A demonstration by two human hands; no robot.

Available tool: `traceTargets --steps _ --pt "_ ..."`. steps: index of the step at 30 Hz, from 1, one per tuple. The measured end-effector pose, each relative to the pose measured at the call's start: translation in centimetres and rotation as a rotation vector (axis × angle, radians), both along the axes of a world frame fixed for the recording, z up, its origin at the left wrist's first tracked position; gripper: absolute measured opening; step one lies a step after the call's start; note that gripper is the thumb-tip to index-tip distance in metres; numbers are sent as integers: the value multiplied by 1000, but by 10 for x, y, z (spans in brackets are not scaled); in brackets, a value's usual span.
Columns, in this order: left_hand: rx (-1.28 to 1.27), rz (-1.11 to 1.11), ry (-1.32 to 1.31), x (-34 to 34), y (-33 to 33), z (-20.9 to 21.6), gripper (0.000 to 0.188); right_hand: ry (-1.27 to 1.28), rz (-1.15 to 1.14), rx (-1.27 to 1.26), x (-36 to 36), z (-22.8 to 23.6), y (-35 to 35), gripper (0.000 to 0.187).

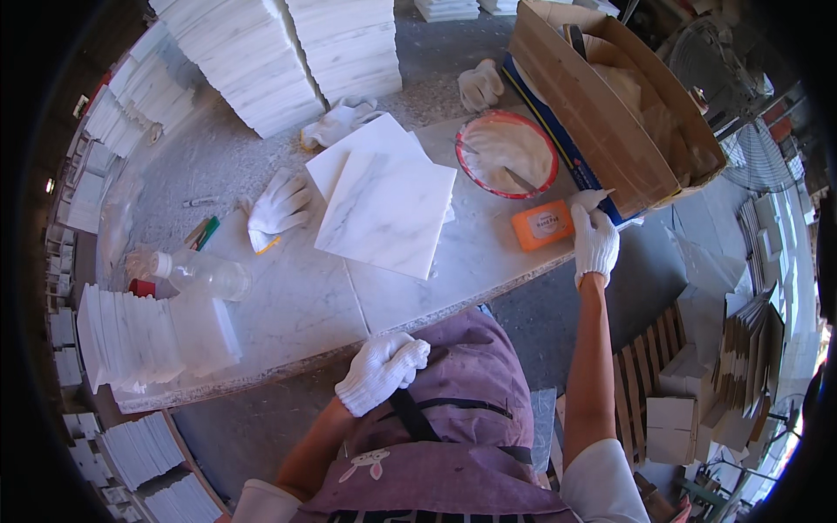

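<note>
My left hand (384,370), in a white knit glove, is curled closed in front of my purple apron; its inner side is hidden. At the table's right edge, my gloved right hand (596,244) closes on a small white bottle with a pointed tip (590,199). Beside that hand is an orange box (543,225). Behind the box stands a red-rimmed bowl (547,186) of whitish paste or powder, with blade-like tools in it. Square white marble tiles with grey veins (384,212) lie stacked askew at the table's middle, touched by neither hand.
Tall tile stacks (240,61) stand at the back. Spare gloves (281,209) lie left of the tiles. A clear bottle (209,273) lies near upright tiles (144,340) at left. A cardboard box (602,105) occupies the right end, near a fan (724,74).
</note>
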State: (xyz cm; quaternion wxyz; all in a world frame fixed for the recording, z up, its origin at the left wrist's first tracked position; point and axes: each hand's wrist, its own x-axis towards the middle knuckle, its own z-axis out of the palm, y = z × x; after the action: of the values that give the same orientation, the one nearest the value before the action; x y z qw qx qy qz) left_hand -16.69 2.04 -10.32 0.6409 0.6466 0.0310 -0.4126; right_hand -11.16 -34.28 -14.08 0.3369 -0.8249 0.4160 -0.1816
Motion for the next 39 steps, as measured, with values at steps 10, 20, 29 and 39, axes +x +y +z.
traceTargets --steps 10,20,29,39 --pt "134 -153 -298 -2 -9 -1 21 -408 -114 249 -20 1 8 30" --pt "189 79 -1006 38 -41 36 49 -332 571 635 -49 70 91 36" --pt "241 -42 -773 47 -37 56 52 -256 953 630 -43 85 122 30" --pt "-549 276 -590 121 -29 157 45 -436 683 860 -71 67 131 30"
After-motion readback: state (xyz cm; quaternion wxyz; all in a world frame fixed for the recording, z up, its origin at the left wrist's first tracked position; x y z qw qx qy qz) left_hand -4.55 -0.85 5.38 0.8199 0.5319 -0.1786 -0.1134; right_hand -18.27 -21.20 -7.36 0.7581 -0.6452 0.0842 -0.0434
